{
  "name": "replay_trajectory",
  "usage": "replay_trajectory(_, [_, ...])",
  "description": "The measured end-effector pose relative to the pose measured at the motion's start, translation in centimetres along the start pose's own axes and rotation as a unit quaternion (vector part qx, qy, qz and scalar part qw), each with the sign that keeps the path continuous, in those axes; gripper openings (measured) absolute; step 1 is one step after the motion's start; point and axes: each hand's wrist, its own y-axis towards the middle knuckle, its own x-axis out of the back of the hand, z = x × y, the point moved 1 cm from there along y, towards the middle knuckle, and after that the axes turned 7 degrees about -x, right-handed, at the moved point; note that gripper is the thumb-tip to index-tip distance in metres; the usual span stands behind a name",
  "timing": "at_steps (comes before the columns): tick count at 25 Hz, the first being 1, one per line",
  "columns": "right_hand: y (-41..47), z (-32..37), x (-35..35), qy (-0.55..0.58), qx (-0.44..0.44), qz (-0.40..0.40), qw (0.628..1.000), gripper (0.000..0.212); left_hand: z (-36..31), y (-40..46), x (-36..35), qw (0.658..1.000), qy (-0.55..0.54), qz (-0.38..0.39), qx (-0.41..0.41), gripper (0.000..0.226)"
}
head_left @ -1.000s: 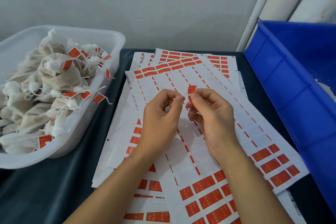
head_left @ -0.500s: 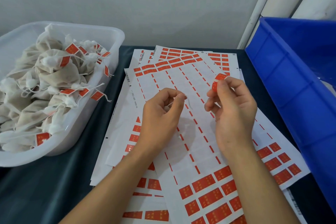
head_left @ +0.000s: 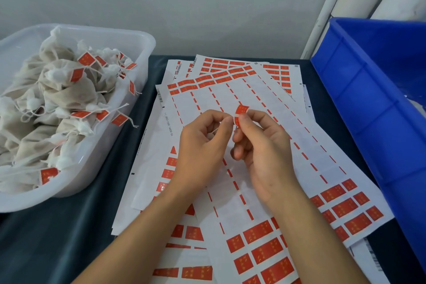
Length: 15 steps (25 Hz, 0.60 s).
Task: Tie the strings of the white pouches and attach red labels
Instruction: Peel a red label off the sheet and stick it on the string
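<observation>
while both hands meet above the middle of the spread label sheets (head_left: 232, 193), the right hand (head_left: 260, 145) pinches a curled red label (head_left: 241, 112) between thumb and forefinger, and the left hand (head_left: 202, 145) has its fingers curled, thumb and forefinger pinching a thin white string (head_left: 215, 130) right beside that label. whether label and string already touch, i cannot tell.

the sheets fan out over a dark cloth-covered table (head_left: 57, 237); their right edge runs close against the blue crate (head_left: 368, 104), and their left edge lies near the white plastic tub (head_left: 96, 168), with a strip of bare cloth between. more bare cloth shows in the near left corner. much of the top sheet is peeled, only thin red strips left down its middle, with whole red labels at its far and near ends.

the tub, on the left, is heaped with white pouches (head_left: 64, 97), many already carrying red tags on their strings. the blue crate stands on the right; only a pale patch shows inside it, too little to name.
</observation>
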Motion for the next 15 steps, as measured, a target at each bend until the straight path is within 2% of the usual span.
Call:
replay_trajectory(6, [-0.02, -0.29, -0.33, -0.006, -0.002, 0.008, 1.0, 0.009, -0.19, 0.08, 0.04, 0.999, -0.044, 0.003, 0.031, 0.019])
replay_trajectory(15, [-0.15, -0.23, -0.19, -0.131, 0.077, -0.022, 0.988, 0.011, -0.17, 0.23, 0.49, 0.987, -0.123, 0.03, 0.094, 0.024])
